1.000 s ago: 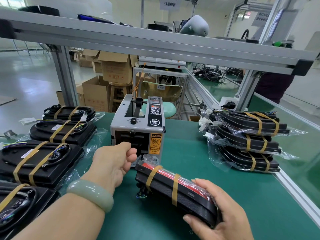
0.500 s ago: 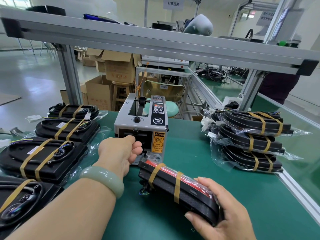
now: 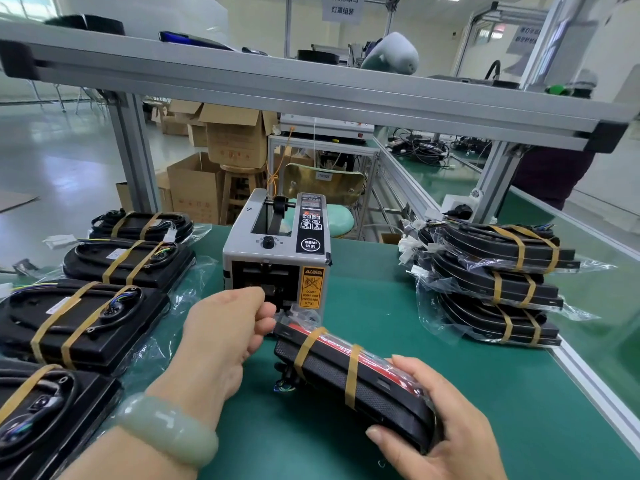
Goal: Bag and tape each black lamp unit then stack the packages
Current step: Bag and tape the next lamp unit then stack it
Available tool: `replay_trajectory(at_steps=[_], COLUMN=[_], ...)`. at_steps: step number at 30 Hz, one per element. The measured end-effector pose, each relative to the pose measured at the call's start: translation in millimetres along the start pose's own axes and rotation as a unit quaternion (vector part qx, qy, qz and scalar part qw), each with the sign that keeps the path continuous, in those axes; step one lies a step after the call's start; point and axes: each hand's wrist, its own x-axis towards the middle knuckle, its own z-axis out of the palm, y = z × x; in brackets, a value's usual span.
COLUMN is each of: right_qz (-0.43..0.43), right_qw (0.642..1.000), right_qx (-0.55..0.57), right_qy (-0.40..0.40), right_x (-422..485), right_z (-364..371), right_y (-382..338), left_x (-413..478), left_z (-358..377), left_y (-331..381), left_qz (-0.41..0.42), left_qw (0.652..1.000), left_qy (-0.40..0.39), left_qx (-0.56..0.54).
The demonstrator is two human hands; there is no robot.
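— The left hand (image 3: pixel 225 327) is right up at the mouth of the tape machine (image 3: pixel 277 261), isn't it?

— It is. Knuckles up, fingers curled in against the slot. I cannot tell whether they pinch a strip, because the hand itself hides that.

— What is the bench like?

— A green mat (image 3: pixel 374 299) covers it, flat and matte, and a grey aluminium frame (image 3: pixel 311 84) crosses overhead. Behind are brown cardboard boxes (image 3: pixel 235 136) and a wooden stool (image 3: pixel 239 188) on a pale, glossy floor.

— And the right hand (image 3: pixel 440 431)?

— It grips the near end of a lamp unit (image 3: pixel 384 393), fingers over the top edge and thumb against the near side. The unit lies slanted just in front of the machine, its far end close to the left knuckles.

— What is it made of?

— Black plastic with a grained face and a red strip along the top. It is sealed in a crinkly clear bag, with two tan tape bands round it.

— And the others?

— A stack (image 3: pixel 491 275) of taped packages sits well apart on the right. A row (image 3: pixel 86 320) of flat black ones lies on the left, each with two tan bands and coiled wires. A smooth, pale green bangle (image 3: pixel 166 427) circles the left wrist.
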Motion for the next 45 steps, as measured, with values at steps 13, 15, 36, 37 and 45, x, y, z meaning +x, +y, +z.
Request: replay_trajectory(at_steps=[13,15,36,37,45], right_qz=[-0.032,-0.03,-0.082,-0.08,-0.086], right_qw=[0.999,0.999,0.99,0.99,0.988], right_qx=[-0.013,-0.015,-0.086,-0.084,-0.082], right_qy=[0.034,0.038,0.081,0.084,0.096], right_x=[-3.4,-3.7,-4.7,-5.6,-8.1], right_z=[3.1,3.6,11.6,12.5,15.9], right_y=[-4.4,-5.9,-18.6,-18.2,-14.1], left_x=[-77.0,-86.4,-107.0,-106.9,-107.4], left_z=[-26.0,-26.3,3.3,3.7,8.1], left_y=[-19.3,-20.5,-41.4,-41.6,-43.1], left_qz=[0.179,0.194,0.163,0.162,0.173], left_qw=[0.979,0.97,0.969,0.97,0.968], left_qy=[-0.053,-0.057,-0.075,-0.072,-0.072], left_qx=[0.083,0.136,0.169,0.169,0.165])
